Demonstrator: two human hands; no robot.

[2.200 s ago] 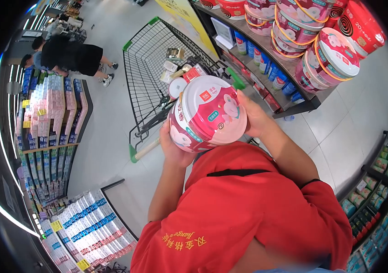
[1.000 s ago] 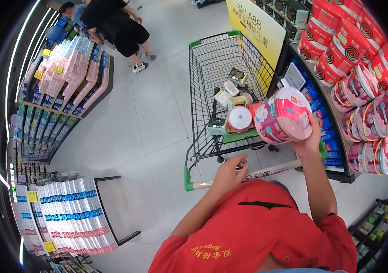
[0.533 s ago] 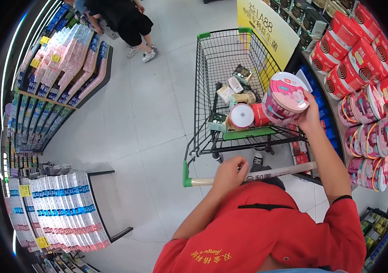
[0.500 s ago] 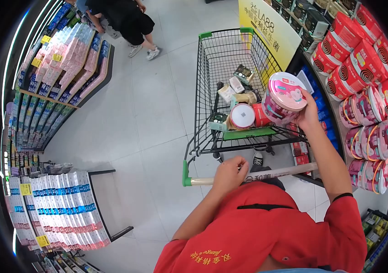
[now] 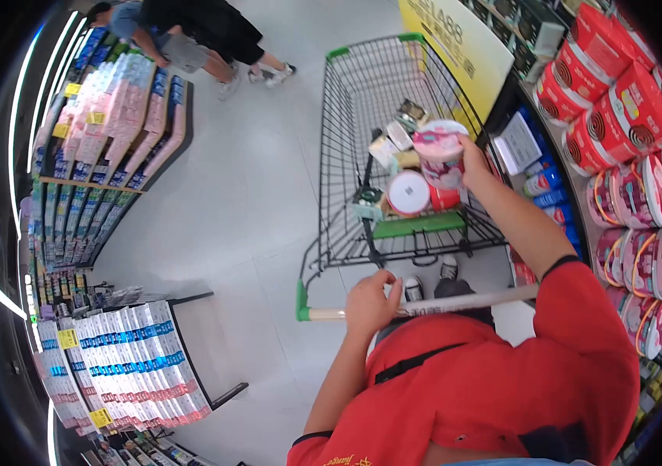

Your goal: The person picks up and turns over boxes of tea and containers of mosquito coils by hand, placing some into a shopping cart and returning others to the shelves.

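Observation:
My right hand [image 5: 473,161] grips the side of a round pink tub [image 5: 440,163] with a pale pink-and-white lid, fingers partly hidden behind it. The tub is slightly tilted inside the black wire shopping cart [image 5: 339,132], over the goods there. Next to it lie a tub with a white end [image 5: 409,193] and a red side, plus several small boxes [image 5: 382,150]. My left hand [image 5: 374,301] is closed around the cart's handle [image 5: 463,301] near its left end.
Stacked red packs [image 5: 618,101] and strapped pink tubs [image 5: 642,252] fill the right shelf. A yellow sign [image 5: 463,54] stands beyond the cart. White boxes [image 5: 121,349] and pink packs [image 5: 117,101] line the left displays. Two people [image 5: 207,35] are at the upper left.
My right hand has brought the pink tub left and down into the cart, among the other goods. My left hand stays on the handle. A second person has come further into view.

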